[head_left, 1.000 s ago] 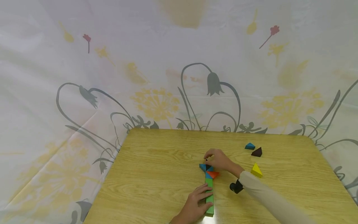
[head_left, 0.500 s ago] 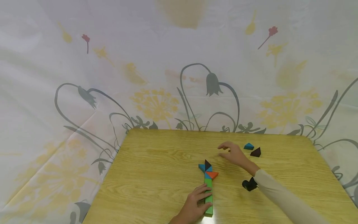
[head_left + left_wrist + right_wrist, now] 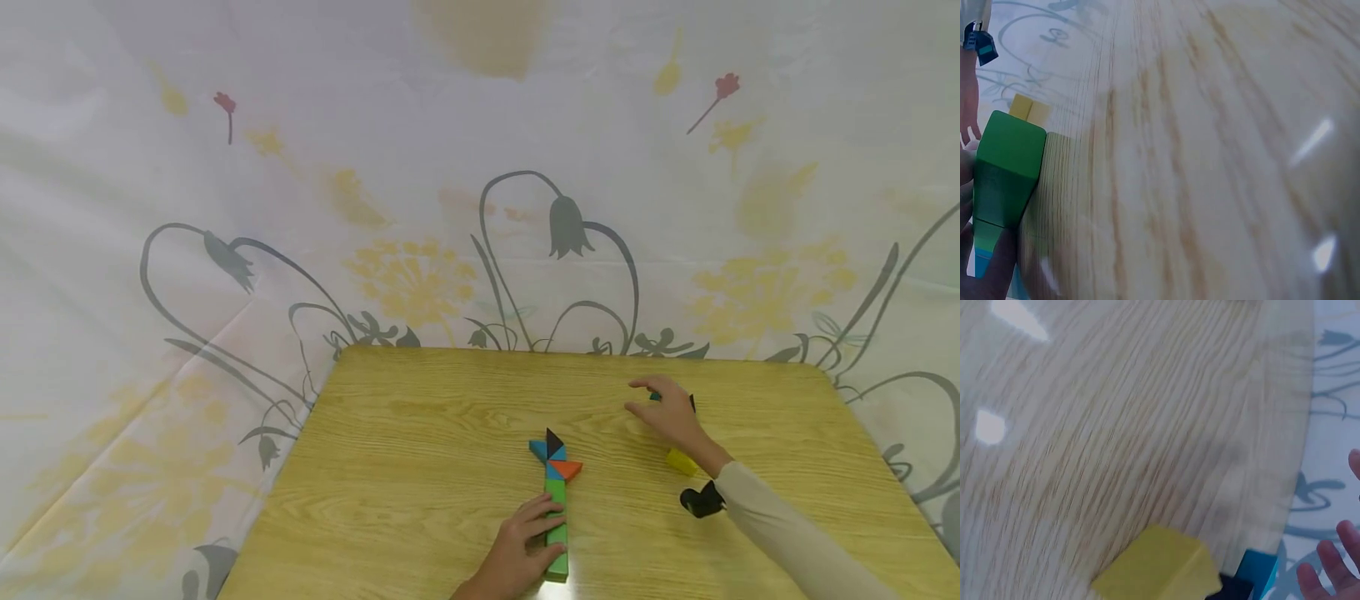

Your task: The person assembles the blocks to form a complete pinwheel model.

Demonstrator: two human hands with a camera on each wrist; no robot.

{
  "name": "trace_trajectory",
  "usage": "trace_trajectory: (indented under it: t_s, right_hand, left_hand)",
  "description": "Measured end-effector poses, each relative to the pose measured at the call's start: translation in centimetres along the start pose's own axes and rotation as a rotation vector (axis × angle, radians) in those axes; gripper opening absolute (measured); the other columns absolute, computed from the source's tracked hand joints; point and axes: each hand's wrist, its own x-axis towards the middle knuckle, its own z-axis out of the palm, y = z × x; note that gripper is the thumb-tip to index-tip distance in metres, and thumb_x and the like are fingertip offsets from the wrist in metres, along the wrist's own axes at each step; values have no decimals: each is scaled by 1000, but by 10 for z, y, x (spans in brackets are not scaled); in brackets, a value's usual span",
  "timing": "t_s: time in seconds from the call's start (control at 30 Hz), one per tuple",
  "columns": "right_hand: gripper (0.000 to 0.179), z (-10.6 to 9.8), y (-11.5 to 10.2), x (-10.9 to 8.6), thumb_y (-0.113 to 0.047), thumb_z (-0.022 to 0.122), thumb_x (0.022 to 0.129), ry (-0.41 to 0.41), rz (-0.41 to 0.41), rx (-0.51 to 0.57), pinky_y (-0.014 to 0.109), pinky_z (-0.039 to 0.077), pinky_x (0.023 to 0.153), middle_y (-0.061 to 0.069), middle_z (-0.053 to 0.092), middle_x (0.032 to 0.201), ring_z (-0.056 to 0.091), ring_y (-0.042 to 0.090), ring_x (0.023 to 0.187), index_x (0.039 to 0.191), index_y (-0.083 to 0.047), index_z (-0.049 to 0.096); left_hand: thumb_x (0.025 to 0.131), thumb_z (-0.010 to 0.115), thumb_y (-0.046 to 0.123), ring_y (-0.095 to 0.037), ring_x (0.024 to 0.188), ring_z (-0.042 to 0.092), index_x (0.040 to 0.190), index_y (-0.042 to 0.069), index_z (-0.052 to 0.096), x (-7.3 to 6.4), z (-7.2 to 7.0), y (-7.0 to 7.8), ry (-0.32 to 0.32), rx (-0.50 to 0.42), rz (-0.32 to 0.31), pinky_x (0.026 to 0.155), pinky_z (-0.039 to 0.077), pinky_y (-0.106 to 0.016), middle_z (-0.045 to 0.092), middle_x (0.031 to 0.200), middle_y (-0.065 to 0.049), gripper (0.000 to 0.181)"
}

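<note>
My left hand [image 3: 513,542] rests with its fingers across a row of green wooden blocks [image 3: 556,567] in the head view. The left wrist view shows the green block's [image 3: 1010,144] near end, with fingers beside it. Beyond the row are a blue triangle [image 3: 537,450], a dark brown triangle [image 3: 553,443] and an orange triangle [image 3: 570,469], joined up with it. My right hand [image 3: 670,415] hovers with thumb and fingers apart, nothing between them. It partly hides a blue block [image 3: 655,397] and a dark block [image 3: 692,404]; a yellow block [image 3: 682,462] lies by its wrist.
In the right wrist view the yellow block [image 3: 1160,565] lies near a dark block [image 3: 1230,589] and a blue block [image 3: 1257,572]. A black wrist camera [image 3: 702,499] sits on the right sleeve. A flower-printed curtain [image 3: 435,167] hangs behind the wooden table [image 3: 420,417].
My right hand has left the dark brown triangle at the top of the row and moved right, to the loose blocks. My left hand stays on the green blocks.
</note>
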Motion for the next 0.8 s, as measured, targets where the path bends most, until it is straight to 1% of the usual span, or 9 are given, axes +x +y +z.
trace_trajectory:
  t_s: [0.1,0.17,0.23,0.33,0.5,0.57,0.67,0.73,0.8]
  right_hand:
    - [36,-4,13,-3,-7,72,83,23,-17,-17,62,43,85,29,52,120,48,46,107,115,5,61]
    - [38,-6,22,-5,-6,72,83,41,-25,-30,62,44,82,30,50,120,48,46,106,116,7,60]
    - [39,-7,30,-8,-6,72,82,68,-22,-43,60,46,79,30,50,120,52,44,100,117,7,59]
    - [41,-9,40,-13,-4,74,81,127,-5,-58,59,45,76,31,49,116,52,43,94,117,9,59]
    - [44,-12,50,-19,-4,75,80,204,55,-91,63,39,84,33,48,114,45,48,102,117,12,57]
    - [46,-13,51,-21,-6,75,81,217,90,-103,62,40,82,34,47,114,44,48,102,118,14,55]
    - [49,-13,53,-24,-6,74,81,234,131,-103,60,42,77,35,45,112,45,47,97,119,15,53]
    - [51,-12,54,-27,-7,73,82,246,167,-91,59,44,75,34,44,111,47,46,94,121,15,50]
    - [51,-10,55,-28,-7,73,82,276,199,-77,57,45,75,34,44,110,47,45,94,121,16,50]
  left_hand:
    - [87,69,15,-29,127,45,119,0,64,0,-1,1,2,3,2,100,44,-39,58,128,-9,35]
    - [87,69,14,-30,127,45,118,0,64,-1,-2,1,6,6,3,100,44,-39,58,127,-9,35]
    - [86,70,14,-29,127,45,118,-1,64,-1,-2,1,7,8,0,100,44,-39,58,127,-10,36]
    - [87,69,15,-29,127,45,119,0,64,-1,-1,0,4,9,-7,100,44,-40,58,128,-8,36]
    - [88,68,17,-29,128,45,120,2,64,0,-1,-1,1,3,-5,101,44,-40,58,128,-7,35]
    - [88,67,17,-29,128,45,120,1,64,0,-1,0,-1,0,0,101,43,-40,58,128,-7,35]
    - [88,68,16,-29,128,45,119,1,64,1,-1,1,-3,0,2,101,44,-40,57,128,-8,35]
    - [88,68,16,-29,128,45,119,1,64,1,-1,2,-3,1,3,101,44,-40,57,128,-8,35]
    - [88,68,16,-29,128,45,119,1,64,1,-1,2,-4,0,3,101,44,-40,57,128,-8,35]
